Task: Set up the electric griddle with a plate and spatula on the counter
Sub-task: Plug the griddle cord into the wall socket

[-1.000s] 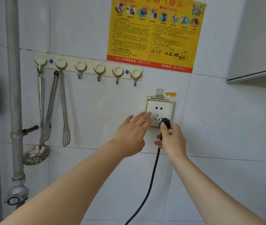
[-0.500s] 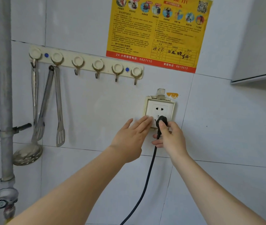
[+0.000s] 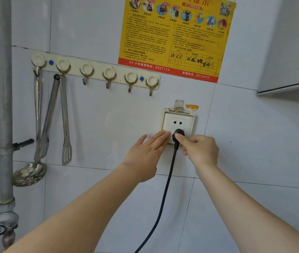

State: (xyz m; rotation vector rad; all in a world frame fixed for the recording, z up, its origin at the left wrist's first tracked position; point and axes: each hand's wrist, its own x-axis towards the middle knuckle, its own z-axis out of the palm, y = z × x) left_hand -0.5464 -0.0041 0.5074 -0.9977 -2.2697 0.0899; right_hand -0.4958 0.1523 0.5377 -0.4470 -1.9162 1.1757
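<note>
A black plug sits against the lower holes of the white wall socket. My right hand is closed on the plug, its thumb pressing on the plug's back. Its black cord hangs down out of view. My left hand lies flat on the tile with fingers apart, its fingertips on the socket's lower left corner. A slotted metal spatula hangs from the hook rail at left. The griddle and plate are out of view.
Metal tongs and a perforated skimmer also hang from the rail. A grey pipe with a valve runs down the left edge. A yellow notice is stuck above the socket. A white cabinet juts out at upper right.
My right hand moved the plug up from below the socket onto its lower holes. My left hand slid up so its fingertips rest on the socket's corner.
</note>
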